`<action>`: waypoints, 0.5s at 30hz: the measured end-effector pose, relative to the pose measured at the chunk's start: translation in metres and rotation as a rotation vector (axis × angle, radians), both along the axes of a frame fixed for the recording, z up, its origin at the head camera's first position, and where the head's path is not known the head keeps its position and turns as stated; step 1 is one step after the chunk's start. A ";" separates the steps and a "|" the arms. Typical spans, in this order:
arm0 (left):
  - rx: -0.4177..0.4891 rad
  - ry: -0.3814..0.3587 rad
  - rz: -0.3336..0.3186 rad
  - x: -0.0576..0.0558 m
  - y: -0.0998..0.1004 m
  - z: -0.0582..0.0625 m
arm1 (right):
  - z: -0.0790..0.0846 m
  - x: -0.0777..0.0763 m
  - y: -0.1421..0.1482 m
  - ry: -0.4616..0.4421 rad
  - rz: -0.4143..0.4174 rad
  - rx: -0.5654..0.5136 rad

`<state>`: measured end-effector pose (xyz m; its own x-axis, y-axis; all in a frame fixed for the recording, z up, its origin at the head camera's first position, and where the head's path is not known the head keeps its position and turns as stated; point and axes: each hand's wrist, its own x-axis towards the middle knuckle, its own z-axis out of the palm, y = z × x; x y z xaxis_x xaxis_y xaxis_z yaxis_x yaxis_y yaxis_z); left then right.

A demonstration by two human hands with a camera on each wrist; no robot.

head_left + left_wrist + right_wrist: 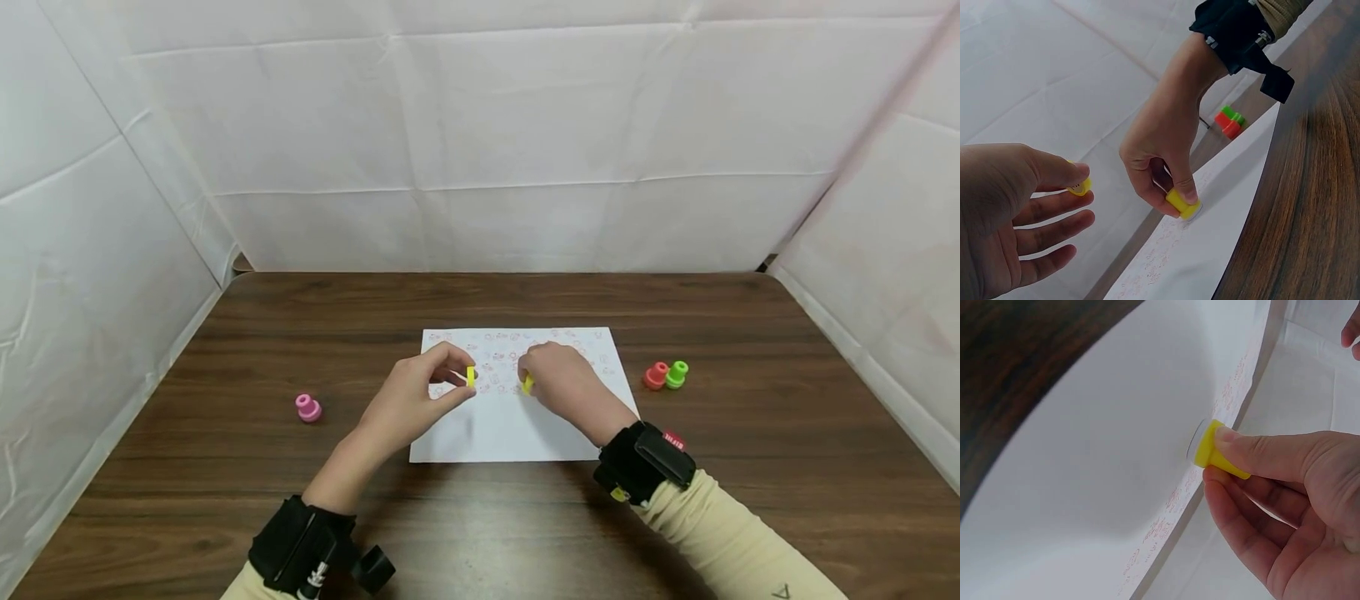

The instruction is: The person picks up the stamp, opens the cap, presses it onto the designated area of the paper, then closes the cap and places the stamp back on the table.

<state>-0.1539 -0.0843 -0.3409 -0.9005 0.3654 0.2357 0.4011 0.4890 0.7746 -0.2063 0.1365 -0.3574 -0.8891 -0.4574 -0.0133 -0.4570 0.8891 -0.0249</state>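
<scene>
My right hand [566, 382] pinches a yellow stamp [1215, 449] between thumb and fingers over the paper [510, 437]. The stamp's pale end faces the sheet; whether it touches is hard to tell. To the left, my left hand [405, 404] holds a small yellow cap [1079, 186] between thumb and index finger, above the paper's left part. Its other fingers are spread apart in the left wrist view. Rows of small red prints cover the far part of the white sheet.
On the brown wooden table [225, 467], a pink stamp [308, 408] stands at the left. A red stamp [656, 376] and a green stamp [677, 374] stand side by side right of the paper. White sheeting [510, 150] encloses the back and sides.
</scene>
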 end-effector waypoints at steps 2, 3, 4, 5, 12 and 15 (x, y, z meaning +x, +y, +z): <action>0.005 -0.001 -0.001 0.000 0.000 0.000 | 0.000 0.000 -0.001 0.006 -0.001 0.002; 0.004 -0.002 0.000 0.000 0.000 -0.001 | 0.000 0.001 -0.001 0.008 -0.003 0.002; 0.005 -0.003 0.000 0.000 0.000 -0.001 | 0.000 0.001 -0.001 0.010 -0.004 0.003; 0.004 -0.004 -0.001 0.000 0.001 -0.001 | 0.000 0.002 -0.001 0.012 -0.006 0.003; 0.002 -0.003 -0.008 0.000 0.002 -0.003 | 0.001 0.003 -0.001 0.028 -0.009 0.010; 0.009 -0.009 -0.012 0.000 0.003 -0.004 | 0.000 0.003 -0.001 0.025 -0.011 0.008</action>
